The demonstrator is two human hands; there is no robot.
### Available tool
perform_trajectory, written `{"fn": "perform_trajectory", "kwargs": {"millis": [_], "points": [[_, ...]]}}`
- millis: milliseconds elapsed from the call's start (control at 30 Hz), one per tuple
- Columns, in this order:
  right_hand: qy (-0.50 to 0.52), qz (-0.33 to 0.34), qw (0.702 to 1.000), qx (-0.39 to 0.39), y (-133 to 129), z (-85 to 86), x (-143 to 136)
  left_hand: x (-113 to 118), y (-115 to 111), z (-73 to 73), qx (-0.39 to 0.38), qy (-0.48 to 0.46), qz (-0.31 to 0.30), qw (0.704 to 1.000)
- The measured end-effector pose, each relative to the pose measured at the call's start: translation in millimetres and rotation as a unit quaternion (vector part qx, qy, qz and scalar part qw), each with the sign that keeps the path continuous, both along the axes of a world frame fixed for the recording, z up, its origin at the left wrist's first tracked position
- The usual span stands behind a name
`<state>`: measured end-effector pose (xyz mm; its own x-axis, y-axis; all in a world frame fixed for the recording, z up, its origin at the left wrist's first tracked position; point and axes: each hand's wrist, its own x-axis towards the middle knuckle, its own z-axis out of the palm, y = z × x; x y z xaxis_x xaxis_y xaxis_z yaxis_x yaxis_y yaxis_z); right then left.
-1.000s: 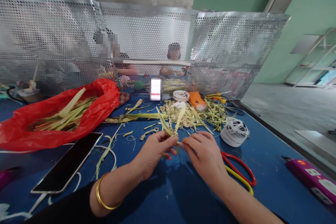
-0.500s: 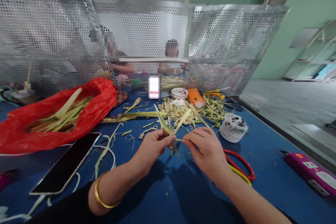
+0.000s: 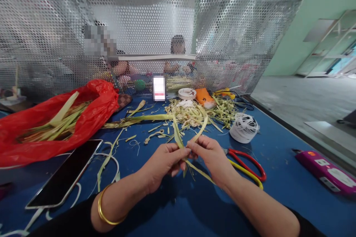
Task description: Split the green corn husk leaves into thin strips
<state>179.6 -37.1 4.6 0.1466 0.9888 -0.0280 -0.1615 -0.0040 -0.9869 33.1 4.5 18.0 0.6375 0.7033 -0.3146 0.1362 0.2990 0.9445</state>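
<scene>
Over the middle of the blue table, my left hand [image 3: 167,159] pinches a small bundle of pale green leaf strips [image 3: 177,133], which look like dried husk. Two strips stick up from the bundle, and one trails down to the right beneath my right hand [image 3: 207,155]. My right thumb and fingers are closed on a strip right beside the left fingertips, the hands touching or nearly so. The exact crossing of the strips is hidden by my fingers. Scissors with red and yellow handles [image 3: 263,172] lie partly under my right wrist.
A red plastic bag [image 3: 102,98] of leaf strips lies left, above a phone [image 3: 66,174] with a white cable. Husk scraps [image 3: 189,114], a tape roll [image 3: 187,93] and an orange packet [image 3: 204,97] lie ahead. White twine [image 3: 244,127] and a purple device [image 3: 325,170] are right. People sit behind the perforated screen [image 3: 144,18].
My right hand has moved left to the bundle beside the left fingertips. The strip it pulled sideways now hangs down to the right. The view has shifted slightly.
</scene>
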Motion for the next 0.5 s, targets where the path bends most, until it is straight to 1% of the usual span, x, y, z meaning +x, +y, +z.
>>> {"fn": "perform_trajectory", "kwargs": {"millis": [200,367,500], "points": [[-0.010,-0.073,0.997,0.019,-2.4,-3.3,-1.5,0.5,-1.3,5.5,0.008,0.026,0.002,1.000],[-0.010,-0.095,0.995,0.026,-2.4,-5.9,-2.8,1.3,-2.7,5.3,0.014,0.035,-0.007,0.999],[-0.008,-0.103,0.995,0.014,0.7,-4.5,-1.7,1.6,-3.2,3.4,0.000,0.040,-0.014,0.999]]}}
